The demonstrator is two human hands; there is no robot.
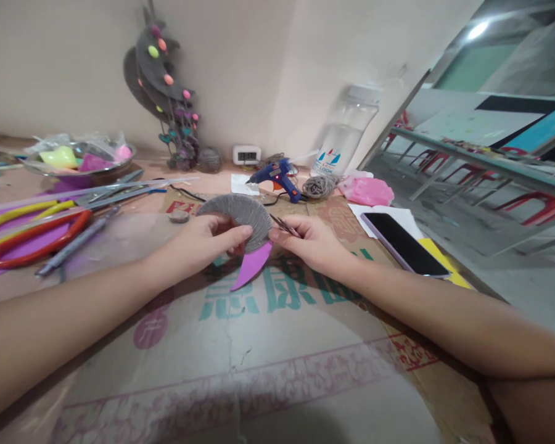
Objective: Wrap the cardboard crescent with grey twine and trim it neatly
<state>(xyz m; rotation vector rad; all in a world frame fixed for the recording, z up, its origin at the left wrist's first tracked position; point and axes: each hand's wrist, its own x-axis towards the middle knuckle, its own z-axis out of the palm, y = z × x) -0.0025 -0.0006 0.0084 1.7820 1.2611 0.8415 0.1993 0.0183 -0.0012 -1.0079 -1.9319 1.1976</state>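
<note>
A crescent is wrapped in grey yarn over most of its length, and its lower tip shows bare purple. My left hand grips the crescent's inner edge, thumb on top of the wrapped part. At the crescent's right edge, my right hand is closed with finger and thumb pinched, and a small dark pointed tool sticks out between its fingers. The fingertips of my right hand meet the edge where grey yarn ends and purple begins.
Behind stand a blue glue gun, yarn ball, small clock and bottle. At right lies a phone; at left are scissors, a pen and a bowl. Printed cardboard covers the table.
</note>
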